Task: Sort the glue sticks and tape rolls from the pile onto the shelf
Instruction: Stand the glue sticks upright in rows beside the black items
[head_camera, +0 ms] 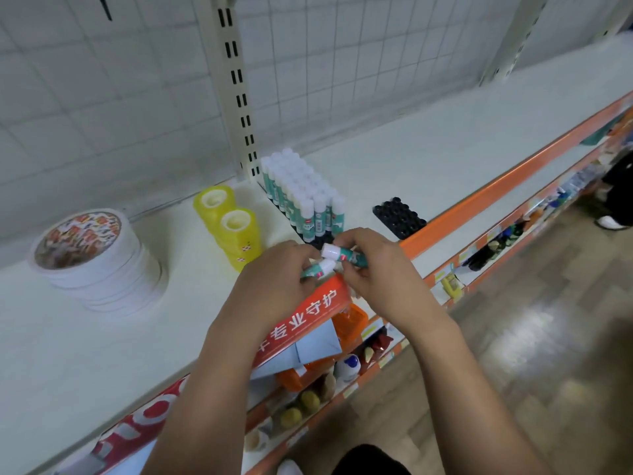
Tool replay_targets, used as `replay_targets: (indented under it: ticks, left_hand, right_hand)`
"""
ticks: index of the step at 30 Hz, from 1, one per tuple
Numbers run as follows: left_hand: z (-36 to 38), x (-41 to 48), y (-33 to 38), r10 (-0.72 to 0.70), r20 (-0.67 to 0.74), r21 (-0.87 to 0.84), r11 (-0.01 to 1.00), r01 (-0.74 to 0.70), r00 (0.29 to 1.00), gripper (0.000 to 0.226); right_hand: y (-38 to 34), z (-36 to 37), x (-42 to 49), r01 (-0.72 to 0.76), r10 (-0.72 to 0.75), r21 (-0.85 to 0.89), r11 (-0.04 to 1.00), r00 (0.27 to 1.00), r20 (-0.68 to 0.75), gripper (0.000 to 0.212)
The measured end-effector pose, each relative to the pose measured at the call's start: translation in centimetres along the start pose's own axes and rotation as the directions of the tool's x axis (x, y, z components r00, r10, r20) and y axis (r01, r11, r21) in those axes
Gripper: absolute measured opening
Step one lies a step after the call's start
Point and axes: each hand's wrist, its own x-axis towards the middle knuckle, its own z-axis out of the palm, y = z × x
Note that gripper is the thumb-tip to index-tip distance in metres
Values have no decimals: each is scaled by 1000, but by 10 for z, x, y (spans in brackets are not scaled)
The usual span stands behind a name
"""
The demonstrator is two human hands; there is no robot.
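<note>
Both grips meet over the front edge of the shelf (445,149), each closed round a glue stick. The left grip (274,279) pinches the left stick (318,269), white cap pointing right. The right grip (373,269) holds the right stick (344,255) just above it, cap pointing left, the caps close together. Just behind the grips a stick block (301,193) stands upright. A black tray (399,216) lies right of it; yellow tape (226,221) and white tape (96,258) stand left.

A white wire-grid panel (120,97) and slotted post (236,84) are standing behind, while the glossy floor (531,337) is reflecting light.
</note>
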Motion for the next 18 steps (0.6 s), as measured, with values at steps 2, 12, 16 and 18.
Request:
replay_targets:
  ticks: [2,12,16,18]
  left_hand:
    - [2,5,3,-13,-35,-20,1000,12,999,28]
    - [-1,21,31,-282,-369,-418,901,113,885,11]
    - [-1,22,42,-371,-428,-521,846,110,824,14]
    - [-1,23,45,-414,-450,-539,832,129,791,12]
  right_hand:
    - [4,0,4,14,-15,23,1000,1000,17,23]
    - [30,-7,36,160,-175,158,974,981,86,31]
    - [36,-9,46,200,-229,245,949,969,94,31]
    - [41,-11,50,210,-242,265,941,966,95,26]
